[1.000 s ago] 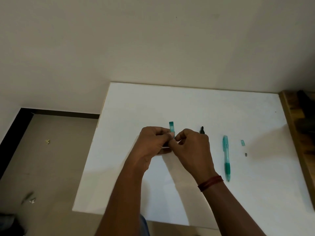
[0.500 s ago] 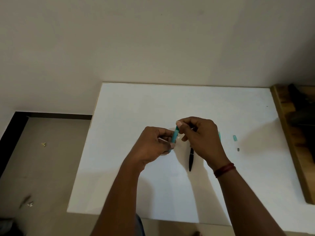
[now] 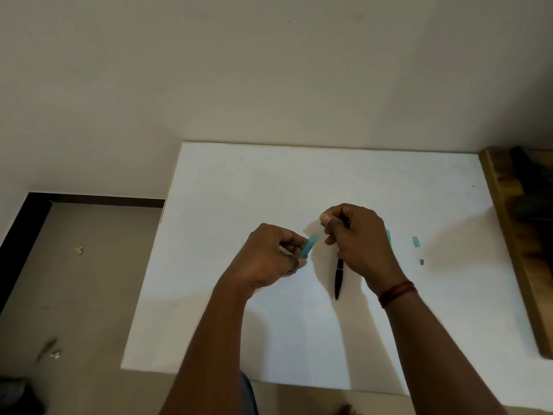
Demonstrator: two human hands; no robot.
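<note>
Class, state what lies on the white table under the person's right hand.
A slim black pen lies under the right hand; only its near half shows. A sliver of teal plastic peeks past the hand; the rest is covered.

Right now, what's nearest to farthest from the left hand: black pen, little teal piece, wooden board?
1. black pen, just right of the left hand.
2. little teal piece, past the right hand.
3. wooden board, far right side.

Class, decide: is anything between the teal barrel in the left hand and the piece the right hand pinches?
Nothing visible: only a gap separates teal barrel and pinched piece; black pen lies aside.
</note>
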